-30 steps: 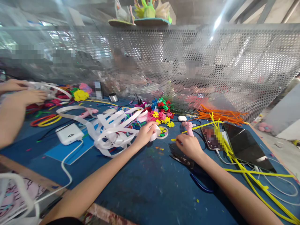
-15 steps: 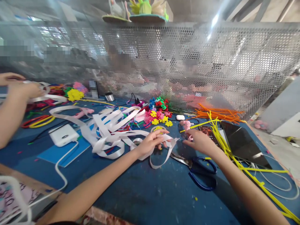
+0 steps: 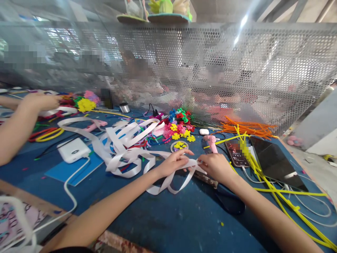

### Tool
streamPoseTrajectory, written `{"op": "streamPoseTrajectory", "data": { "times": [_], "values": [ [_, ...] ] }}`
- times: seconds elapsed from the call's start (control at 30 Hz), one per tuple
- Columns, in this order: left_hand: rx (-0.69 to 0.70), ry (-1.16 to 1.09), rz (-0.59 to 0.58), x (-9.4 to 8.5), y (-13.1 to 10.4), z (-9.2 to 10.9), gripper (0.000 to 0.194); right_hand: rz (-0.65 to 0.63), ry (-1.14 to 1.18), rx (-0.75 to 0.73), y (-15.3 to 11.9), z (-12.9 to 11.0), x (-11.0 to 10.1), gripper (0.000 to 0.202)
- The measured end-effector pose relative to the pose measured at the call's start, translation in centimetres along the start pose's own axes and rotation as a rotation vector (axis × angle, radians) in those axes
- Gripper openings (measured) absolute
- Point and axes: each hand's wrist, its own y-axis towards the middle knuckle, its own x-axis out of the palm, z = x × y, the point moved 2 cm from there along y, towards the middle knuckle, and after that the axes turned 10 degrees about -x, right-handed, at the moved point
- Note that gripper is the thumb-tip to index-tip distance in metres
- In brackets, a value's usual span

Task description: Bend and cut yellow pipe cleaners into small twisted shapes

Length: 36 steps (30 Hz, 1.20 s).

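A long white ribbon (image 3: 114, 160) lies in loops across the blue table, and its right end runs up between my hands. My left hand (image 3: 175, 163) is closed on the ribbon, thumb and fingers pressing it. My right hand (image 3: 214, 167) pinches the ribbon near its end, just right of my left hand. Under and beside my right hand lie scissors (image 3: 230, 203) with dark blue handles, partly hidden. A pink glue gun (image 3: 212, 144) is just behind my right hand. A round dish of yellow flowers (image 3: 179, 146) stands behind my left hand.
Colourful fuzzy flowers (image 3: 181, 123), orange stems (image 3: 247, 127) and yellow stems (image 3: 263, 175) lie around. At right are a phone (image 3: 237, 153) and a dark tablet (image 3: 279, 161). A white power bank (image 3: 73, 150) sits left. Another person's hand (image 3: 42, 102) works at far left, before a perforated screen (image 3: 168, 70).
My right hand has moved left from beside the glue gun onto the ribbon, now partly covering the scissors. The other person's hand at the left has moved right.
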Motion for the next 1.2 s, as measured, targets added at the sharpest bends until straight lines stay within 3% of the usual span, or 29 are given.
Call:
{"op": "streamPoseTrajectory", "data": {
  "times": [0.7,0.87,0.93,1.0,1.13,1.2],
  "values": [
    [-0.016,-0.01,-0.053,0.1,-0.3,0.3,0.036,0.221,-0.067,0.278,-0.5,2.7,-1.5,0.03],
    [-0.019,0.063,-0.094,0.1,-0.1,-0.2,0.039,0.334,0.105,0.304,-1.0,4.2,-2.2,0.034],
    [0.039,0.145,-0.05,0.1,0.0,-0.5,0.04,0.378,0.254,0.271,-1.2,4.6,-2.6,0.033],
    [0.15,0.27,0.065,0.2,0.0,-0.5,0.049,0.389,0.395,0.202,-1.2,4.6,-2.8,0.033],
    [0.291,0.549,0.31,0.5,-0.5,-0.2,0.091,0.389,0.491,-0.082,-0.5,2.4,-2.3,0.026],
    [0.275,0.585,0.312,0.9,-0.7,-0.2,0.102,0.404,0.474,-0.194,-0.2,0.7,-1.6,0.02]
  ]
}}
